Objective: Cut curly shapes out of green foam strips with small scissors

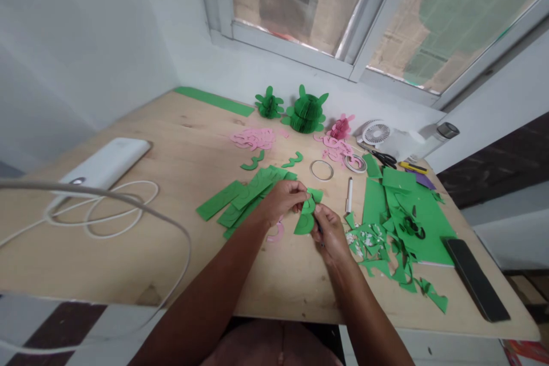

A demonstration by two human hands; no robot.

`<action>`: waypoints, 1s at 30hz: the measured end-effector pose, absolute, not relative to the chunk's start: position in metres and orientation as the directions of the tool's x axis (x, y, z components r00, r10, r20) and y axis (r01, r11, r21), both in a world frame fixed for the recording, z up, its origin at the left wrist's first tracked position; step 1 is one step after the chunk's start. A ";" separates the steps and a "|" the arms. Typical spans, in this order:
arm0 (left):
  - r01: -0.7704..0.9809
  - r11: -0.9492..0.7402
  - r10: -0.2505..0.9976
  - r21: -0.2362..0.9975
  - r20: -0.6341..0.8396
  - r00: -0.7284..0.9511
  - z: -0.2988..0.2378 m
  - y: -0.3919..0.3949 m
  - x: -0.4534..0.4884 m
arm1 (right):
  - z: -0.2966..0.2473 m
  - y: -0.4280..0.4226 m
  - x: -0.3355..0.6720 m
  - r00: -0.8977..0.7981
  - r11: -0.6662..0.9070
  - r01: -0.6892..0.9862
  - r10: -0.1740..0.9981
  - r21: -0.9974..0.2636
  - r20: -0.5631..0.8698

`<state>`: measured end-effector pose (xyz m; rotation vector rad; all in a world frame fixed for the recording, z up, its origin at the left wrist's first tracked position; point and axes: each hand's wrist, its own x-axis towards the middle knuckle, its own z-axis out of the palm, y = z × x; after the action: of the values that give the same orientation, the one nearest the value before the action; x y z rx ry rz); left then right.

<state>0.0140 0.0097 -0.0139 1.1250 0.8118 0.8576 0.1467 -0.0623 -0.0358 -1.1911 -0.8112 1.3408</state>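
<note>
Both hands meet over the middle of the wooden table (pixel 128 240). My left hand (pixel 281 199) pinches the top of a folded green paper piece (pixel 307 215). My right hand (pixel 330 231) is closed on the same piece from the right; a dark tip shows below its fingers, too small to name. Just left of the hands lies a pile of green paper strips (pixel 244 197), with a pink curved cut-out (pixel 277 233) under my left wrist. A white pen (pixel 349 194) lies right of the hands.
Green paper sheets and scraps (pixel 403 223) cover the right side, beside a black phone (pixel 476 279). Finished green (pixel 306 111) and pink paper shapes (pixel 341 127), tape rolls (pixel 321 170), scissors (pixel 384 158) and a small fan (pixel 376 132) sit at the back. A white power bank (pixel 107 163) with cable lies left.
</note>
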 end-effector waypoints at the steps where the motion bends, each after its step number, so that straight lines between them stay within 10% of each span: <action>1: -0.159 0.201 0.888 0.967 -0.111 0.447 -0.014 0.010 0.014 | -0.036 -0.062 0.147 0.121 -0.150 -0.280 0.974 -0.948 -0.190; 30: -0.050 0.209 0.877 0.977 -0.165 0.451 -0.015 0.012 0.011 | -0.035 -0.063 0.147 0.092 -0.172 -0.250 0.975 -0.953 -0.200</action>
<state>0.0111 0.0120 -0.0150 1.1834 0.8872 0.7793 0.1465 -0.0628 -0.0346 -1.2120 -0.8487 1.3617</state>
